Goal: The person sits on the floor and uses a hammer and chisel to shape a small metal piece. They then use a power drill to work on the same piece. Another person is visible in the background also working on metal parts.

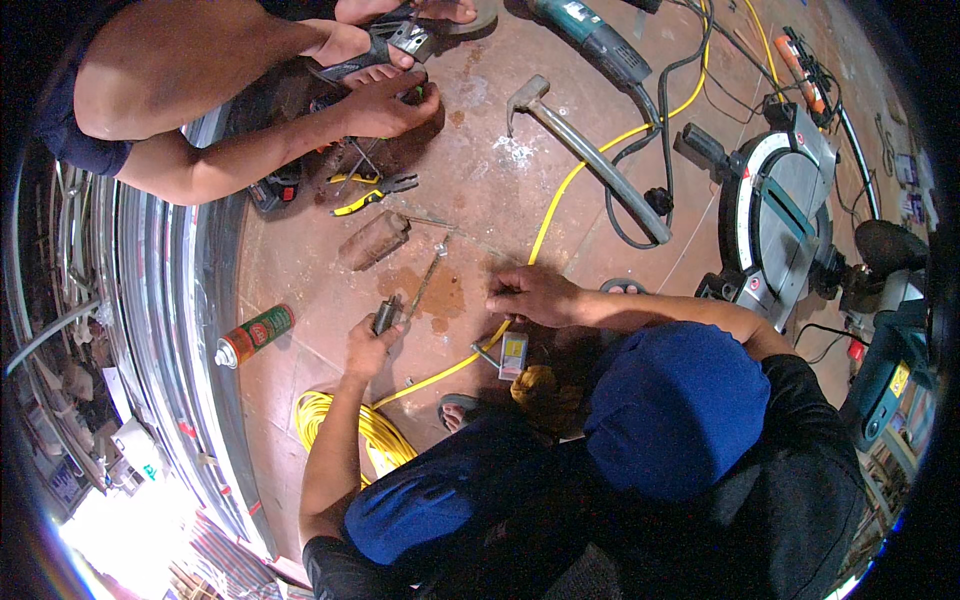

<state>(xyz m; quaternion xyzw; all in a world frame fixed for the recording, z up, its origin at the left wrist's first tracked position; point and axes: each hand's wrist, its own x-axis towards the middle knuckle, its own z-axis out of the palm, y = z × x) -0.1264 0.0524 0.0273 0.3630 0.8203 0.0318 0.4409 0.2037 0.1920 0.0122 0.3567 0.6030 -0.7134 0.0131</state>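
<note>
My left hand is closed around a short dark metal cylinder. Beside that cylinder a thin rusty rod slants up over a brown wet stain on the floor; whether the rod touches my fingers is unclear. My right hand is to the right of the stain, low over the floor, its fingers curled together. What they hold, if anything, does not show. A rusty brown block lies beyond my left hand. Just below my right hand is a small grey and yellow box.
Opposite, a co-worker's hand is near yellow-handled pliers. A hammer, angle grinder and miter saw lie farther right. A yellow cable crosses the floor. At left are a spray can and long metal profiles.
</note>
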